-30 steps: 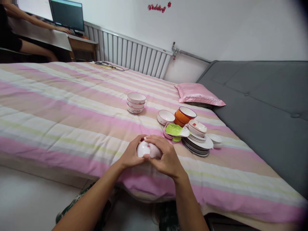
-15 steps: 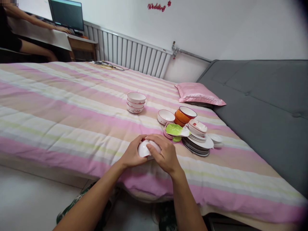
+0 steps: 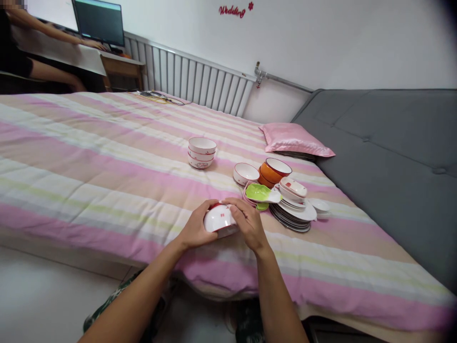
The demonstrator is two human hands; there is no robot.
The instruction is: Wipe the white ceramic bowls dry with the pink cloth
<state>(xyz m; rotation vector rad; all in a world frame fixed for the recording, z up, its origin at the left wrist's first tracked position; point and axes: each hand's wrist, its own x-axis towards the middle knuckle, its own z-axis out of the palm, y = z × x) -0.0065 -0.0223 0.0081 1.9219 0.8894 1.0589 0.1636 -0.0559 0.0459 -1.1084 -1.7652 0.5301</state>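
A small white bowl (image 3: 218, 219) with a red rim and a red mark on its side is held just above the striped bedspread (image 3: 107, 162), tipped away from me. My left hand (image 3: 194, 227) cups its left side with curled fingers. My right hand (image 3: 248, 224) grips its right side, fingers over the rim. Beyond the hands stands a stack of three white bowls (image 3: 202, 152).
To the right lie a single white bowl (image 3: 245, 173), orange bowls (image 3: 273, 172), a green leaf-shaped dish (image 3: 262, 193) and a stack of plates (image 3: 294, 212). A pink pillow (image 3: 294, 139) and grey sofa (image 3: 392, 157) are further right. A person (image 3: 21, 43) sits at a desk with a monitor (image 3: 100, 21).
My right hand has slid off the bowl's near side to its right edge, uncovering the bowl's side with the red mark. The left hand has stayed in place.
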